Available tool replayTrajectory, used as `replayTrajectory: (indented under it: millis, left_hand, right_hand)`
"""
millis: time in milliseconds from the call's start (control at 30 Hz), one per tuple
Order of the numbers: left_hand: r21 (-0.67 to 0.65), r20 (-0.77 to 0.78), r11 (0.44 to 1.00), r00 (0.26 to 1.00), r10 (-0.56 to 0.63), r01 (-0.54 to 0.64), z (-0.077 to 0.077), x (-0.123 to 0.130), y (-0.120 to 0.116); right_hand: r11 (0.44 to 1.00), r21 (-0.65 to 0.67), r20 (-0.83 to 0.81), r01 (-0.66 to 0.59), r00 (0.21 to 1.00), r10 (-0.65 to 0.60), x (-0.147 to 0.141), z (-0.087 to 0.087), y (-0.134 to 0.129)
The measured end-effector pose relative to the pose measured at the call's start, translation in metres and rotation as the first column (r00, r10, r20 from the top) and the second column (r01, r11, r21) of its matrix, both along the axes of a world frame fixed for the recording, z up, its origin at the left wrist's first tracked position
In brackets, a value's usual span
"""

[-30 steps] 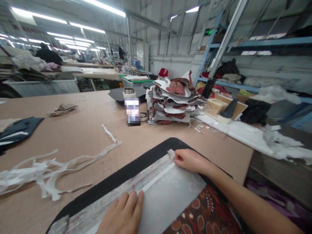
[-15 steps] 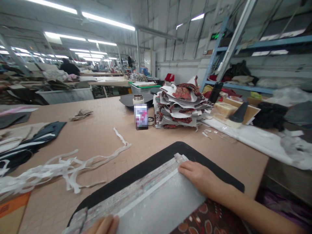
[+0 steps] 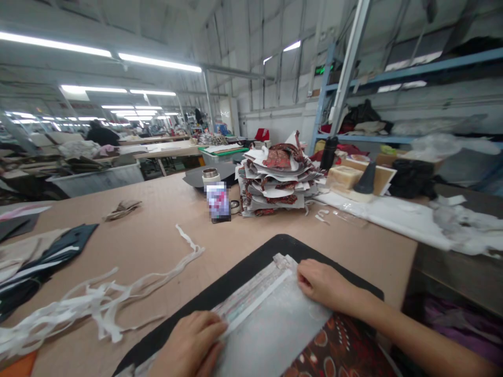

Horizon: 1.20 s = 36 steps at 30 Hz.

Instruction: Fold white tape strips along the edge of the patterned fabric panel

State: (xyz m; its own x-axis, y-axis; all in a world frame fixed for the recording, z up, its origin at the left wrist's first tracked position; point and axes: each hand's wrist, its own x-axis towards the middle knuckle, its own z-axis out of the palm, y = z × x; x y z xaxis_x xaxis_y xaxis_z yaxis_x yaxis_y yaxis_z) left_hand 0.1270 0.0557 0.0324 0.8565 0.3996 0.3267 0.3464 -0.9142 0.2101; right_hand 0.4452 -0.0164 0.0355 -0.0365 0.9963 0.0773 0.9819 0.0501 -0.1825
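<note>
A fabric piece (image 3: pixel 267 324) lies pale grey side up on a black board (image 3: pixel 176 311), with a white strip (image 3: pixel 261 298) along its far edge. Its brown-and-red patterned side (image 3: pixel 341 348) shows at the lower right. My left hand (image 3: pixel 192 340) is over the strip's near end, fingers together and bent down onto the cloth; the fingertips are partly hidden. At the far right corner, my right hand (image 3: pixel 326 285) has its fingers curled closed on the cloth edge. Beyond the strip, layered pale edges (image 3: pixel 251 280) lie on the board.
Tangled white strips (image 3: pixel 90 306) and folded dark cloth (image 3: pixel 51 267) are at left. A phone (image 3: pixel 218 201), a flask (image 3: pixel 211 177) and a tall stack of patterned fabric pieces (image 3: pixel 275 183) stand farther back. White material (image 3: pixel 377 217) lines the right edge. A person (image 3: pixel 102 133) is far off.
My left hand has moved up and right along the strip, coming further into view. My right hand's fingers are more curled at the corner. The view has shifted slightly.
</note>
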Motion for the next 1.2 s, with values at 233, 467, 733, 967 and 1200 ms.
replayTrajectory:
  millis: [233,467,733,967,1200]
  left_hand:
    - [-0.177,-0.09,0.984,0.995,-0.052,0.035,0.012,0.105,0.007]
    - [-0.225,-0.045,0.971,0.997,0.066,-0.075,0.005,0.135,0.017]
    - [-0.386,0.009,0.901,0.976,0.22,-0.199,-0.009,0.154,0.026]
    - [-0.094,-0.096,0.991,0.992,0.087,-0.096,-0.012,0.156,0.01]
    - [0.194,-0.338,0.981,0.94,0.039,0.029,-0.009,0.138,-0.005]
  right_hand:
    - [1.0,0.002,-0.046,0.023,0.999,-0.023,0.003,0.005,-0.005]
    - [0.987,0.157,0.107,-0.026,0.994,0.009,0.001,-0.006,-0.003]
    - [0.866,0.418,0.202,-0.274,0.958,0.206,0.002,-0.014,-0.015]
    - [0.944,0.269,-0.06,-0.19,0.975,0.213,0.001,-0.02,0.011]
    - [0.952,0.174,-0.007,-0.25,0.967,0.255,0.0,-0.006,0.003]
